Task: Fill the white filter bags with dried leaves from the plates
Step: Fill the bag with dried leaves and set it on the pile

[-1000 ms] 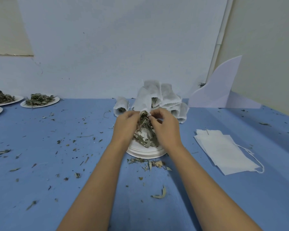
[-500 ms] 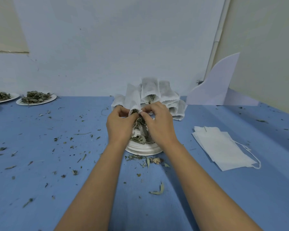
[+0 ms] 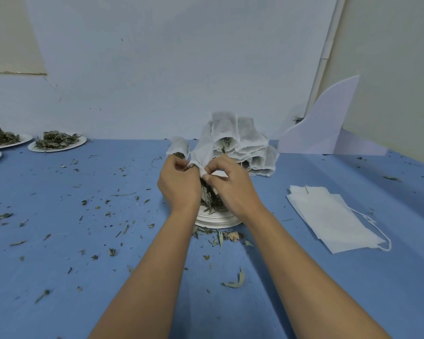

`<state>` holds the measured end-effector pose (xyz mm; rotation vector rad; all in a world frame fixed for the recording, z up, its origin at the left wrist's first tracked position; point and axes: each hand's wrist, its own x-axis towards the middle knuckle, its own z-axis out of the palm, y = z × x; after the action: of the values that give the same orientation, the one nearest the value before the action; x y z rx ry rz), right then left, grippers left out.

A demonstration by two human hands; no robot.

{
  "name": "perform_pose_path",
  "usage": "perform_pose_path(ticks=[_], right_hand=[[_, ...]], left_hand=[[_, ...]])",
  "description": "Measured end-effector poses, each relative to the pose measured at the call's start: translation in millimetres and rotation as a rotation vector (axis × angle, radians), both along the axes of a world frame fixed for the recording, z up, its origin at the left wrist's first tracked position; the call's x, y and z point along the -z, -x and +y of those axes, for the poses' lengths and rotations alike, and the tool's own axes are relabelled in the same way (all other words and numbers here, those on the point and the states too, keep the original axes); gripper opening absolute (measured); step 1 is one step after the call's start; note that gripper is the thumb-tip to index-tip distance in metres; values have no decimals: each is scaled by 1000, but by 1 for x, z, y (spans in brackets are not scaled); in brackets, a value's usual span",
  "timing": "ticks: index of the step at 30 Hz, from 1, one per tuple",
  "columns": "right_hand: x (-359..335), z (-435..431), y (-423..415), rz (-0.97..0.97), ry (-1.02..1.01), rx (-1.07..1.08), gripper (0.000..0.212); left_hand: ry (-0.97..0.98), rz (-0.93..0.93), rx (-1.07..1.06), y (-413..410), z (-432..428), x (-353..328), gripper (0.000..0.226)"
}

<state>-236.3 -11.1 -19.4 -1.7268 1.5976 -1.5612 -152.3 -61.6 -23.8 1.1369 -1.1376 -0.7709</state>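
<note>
Both hands have risen slightly since the earlier frame, lifting the filter bag (image 3: 202,152) higher above the plate (image 3: 214,220) at frame centre. Left hand (image 3: 179,182) and right hand (image 3: 230,187) each pinch the bag's lower edge between thumb and fingertips — fingers curled closed on the fabric. Dried leaves (image 3: 212,196) sit heaped on the plate below, between the wrists. Filled bags (image 3: 240,143) are piled just behind. Flat empty bags (image 3: 328,216) lie on the blue bench (image 3: 83,265) at right — more leaf plates (image 3: 56,143) at upper left.
</note>
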Motion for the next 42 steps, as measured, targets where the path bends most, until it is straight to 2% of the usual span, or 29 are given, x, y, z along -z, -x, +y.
perform_pose_path(ticks=[3, 6, 8, 11, 13, 15, 21, 26, 29, 34, 38, 42], right_hand=[[4, -4, -1, 9, 8, 81, 7], [5, -10, 7, -120, -7, 219, 4], [4, -13, 14, -251, -38, 282, 2], [2, -13, 19, -391, -70, 307, 10], [1, -15, 20, -449, -91, 319, 14], [1, -15, 18, -474, -116, 340, 4], [-1, -16, 19, -546, -154, 356, 12], [-3, -15, 20, -565, -145, 302, 19], [-7, -10, 22, -582, -152, 215, 22], [-14, -2, 28, -464, -109, 82, 14], [-10, -2, 22, -39, -2, 231, 14], [-3, -4, 13, 208, 53, 170, 5]], left_hand=[[-14, -27, 57, -3, -6, 2, 27], [-13, -63, 274, -4, -6, 2, 7], [-31, -96, 460, -7, -5, -1, 21], [39, -312, 605, -10, -6, -4, 49], [103, -418, 612, -10, -6, -1, 63], [155, -465, 574, -9, -4, 3, 69], [311, -539, 484, -5, -3, 6, 57], [348, -623, 424, -5, -4, 7, 53], [315, -549, 415, -7, -2, 6, 36], [165, -325, 386, -11, -3, 0, 24], [136, -266, 321, -13, -6, -2, 21], [108, -216, 211, -11, -5, -2, 24]])
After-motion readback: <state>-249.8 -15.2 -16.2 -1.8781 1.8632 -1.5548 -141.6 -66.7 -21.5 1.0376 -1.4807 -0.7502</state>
